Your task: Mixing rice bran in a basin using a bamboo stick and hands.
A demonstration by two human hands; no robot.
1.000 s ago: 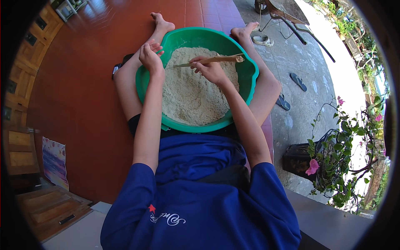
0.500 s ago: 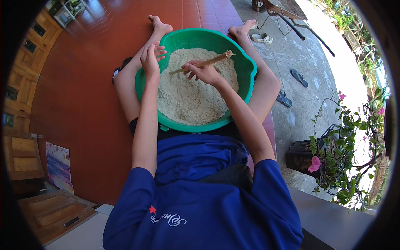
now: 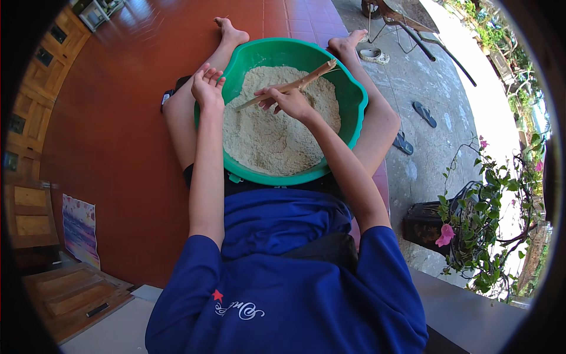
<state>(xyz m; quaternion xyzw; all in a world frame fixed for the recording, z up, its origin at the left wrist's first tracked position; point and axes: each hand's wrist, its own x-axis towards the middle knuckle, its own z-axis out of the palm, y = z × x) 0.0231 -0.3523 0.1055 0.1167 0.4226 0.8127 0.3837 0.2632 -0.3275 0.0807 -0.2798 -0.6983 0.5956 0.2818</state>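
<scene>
Pinches tan stick (image 3: 315, 75), thicker at far end, in right hand (image 3: 291, 103) over beige powder (image 3: 277, 135) in green tub (image 3: 352, 121); holds left hand (image 3: 209, 91) with fingers (image 3: 216, 76) parted.

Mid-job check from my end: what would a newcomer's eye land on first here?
The big green basin between the person's legs stands out first, with pale powder in it. Over the powder, the right hand grips a slanting wooden stick, while the open left hand is by the basin's left side. Far right, a pink flower brightens a potted plant.
</scene>
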